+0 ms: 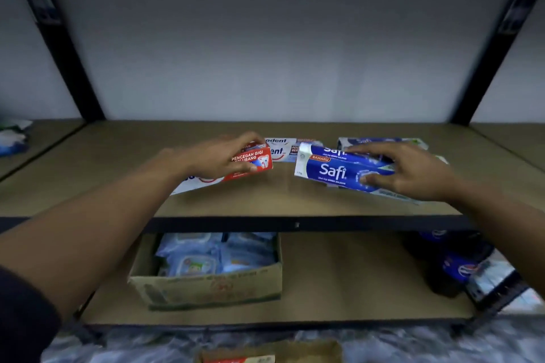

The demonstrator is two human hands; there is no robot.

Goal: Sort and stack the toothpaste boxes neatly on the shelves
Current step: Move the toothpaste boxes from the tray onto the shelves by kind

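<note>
My left hand grips a red-and-white Pepsodent box from above, its long body slanting down to the left over the brown shelf board. My right hand grips a blue Safi box, thumb on its front face, fingers over its top; a second Safi box seems to lie right behind it. More Pepsodent boxes lie flat behind the left hand. Another Safi box lies at the back right.
Black uprights frame the shelf, with a white wall behind. On the lower shelf stand a cardboard carton of blue wipe packs and dark bottles with blue labels. Another open carton sits on the floor below.
</note>
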